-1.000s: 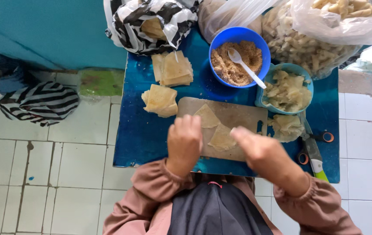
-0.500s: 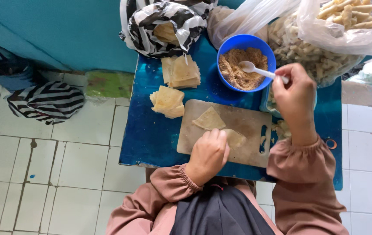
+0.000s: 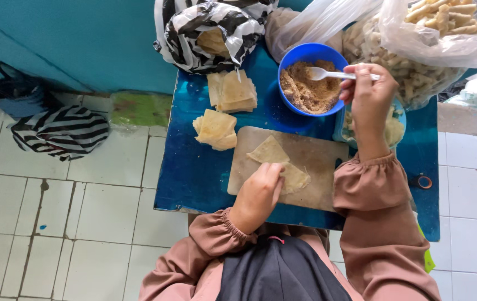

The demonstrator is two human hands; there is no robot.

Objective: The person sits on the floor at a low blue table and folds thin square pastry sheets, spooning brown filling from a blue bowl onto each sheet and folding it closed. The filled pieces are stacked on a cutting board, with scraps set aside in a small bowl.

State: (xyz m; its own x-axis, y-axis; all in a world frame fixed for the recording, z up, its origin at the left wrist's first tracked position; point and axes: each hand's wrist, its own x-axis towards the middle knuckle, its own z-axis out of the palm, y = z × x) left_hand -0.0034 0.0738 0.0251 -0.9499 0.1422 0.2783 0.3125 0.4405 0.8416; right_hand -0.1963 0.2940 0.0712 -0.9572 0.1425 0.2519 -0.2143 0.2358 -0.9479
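We have two triangular wrappers (image 3: 275, 159) laid on the cutting board (image 3: 316, 161), neither yet filled. Our left hand (image 3: 258, 195) presses flat on the nearer one, fingers together. Our right hand (image 3: 367, 100) pinches the white spoon (image 3: 328, 73), its bowl resting in the blue bowl (image 3: 305, 56) of brown filling.

my left hand (image 3: 258, 195) lies palm down close to my body, fingers together and pointing forward. my right hand (image 3: 368, 99) reaches forward on a straight arm, fingers pinched shut, wrist slightly bent, sleeve gathered at the cuff.
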